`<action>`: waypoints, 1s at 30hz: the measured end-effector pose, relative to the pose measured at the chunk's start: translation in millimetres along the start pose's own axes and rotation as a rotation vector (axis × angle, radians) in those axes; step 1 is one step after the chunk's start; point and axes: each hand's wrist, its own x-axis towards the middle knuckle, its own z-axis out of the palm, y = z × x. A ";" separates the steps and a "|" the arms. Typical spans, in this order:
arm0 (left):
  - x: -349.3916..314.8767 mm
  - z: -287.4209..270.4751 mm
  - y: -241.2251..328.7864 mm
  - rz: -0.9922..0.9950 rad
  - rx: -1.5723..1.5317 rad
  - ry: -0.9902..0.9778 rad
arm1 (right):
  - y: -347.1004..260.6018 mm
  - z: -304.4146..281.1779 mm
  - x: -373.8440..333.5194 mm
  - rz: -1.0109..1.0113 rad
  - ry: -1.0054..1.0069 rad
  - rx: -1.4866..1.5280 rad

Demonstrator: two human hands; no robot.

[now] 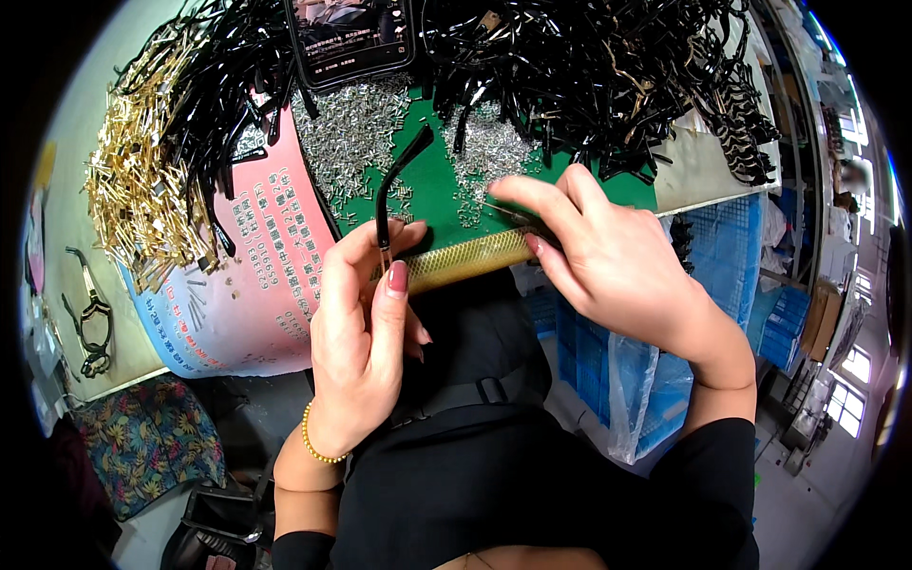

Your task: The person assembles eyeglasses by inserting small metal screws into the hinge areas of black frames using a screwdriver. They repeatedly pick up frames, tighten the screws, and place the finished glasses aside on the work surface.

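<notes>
Rising from left hand, black glasses temple

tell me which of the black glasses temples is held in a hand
The black temple gripped by the left hand, its curved tip pointing away from the body; the other black temples lie in tangled heaps farther off.

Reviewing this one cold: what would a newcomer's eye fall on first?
Probably the tangled black heap across the top, with gold pieces piled at the left. Below, near centre, the left hand holds a temple, bent tip up, near silver bits on green matting.
</notes>
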 end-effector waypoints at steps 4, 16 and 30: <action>2.5 6.1 1.1 -0.027 -0.037 -0.058 | 4.5 1.2 0.2 -0.095 -0.010 -0.028; -1.7 1.5 6.6 -0.120 -0.178 -0.039 | 4.4 2.1 4.0 -0.125 -0.021 -0.040; 2.1 -8.9 -3.5 0.004 0.111 0.137 | -18.7 -5.3 27.2 -0.077 -0.357 0.723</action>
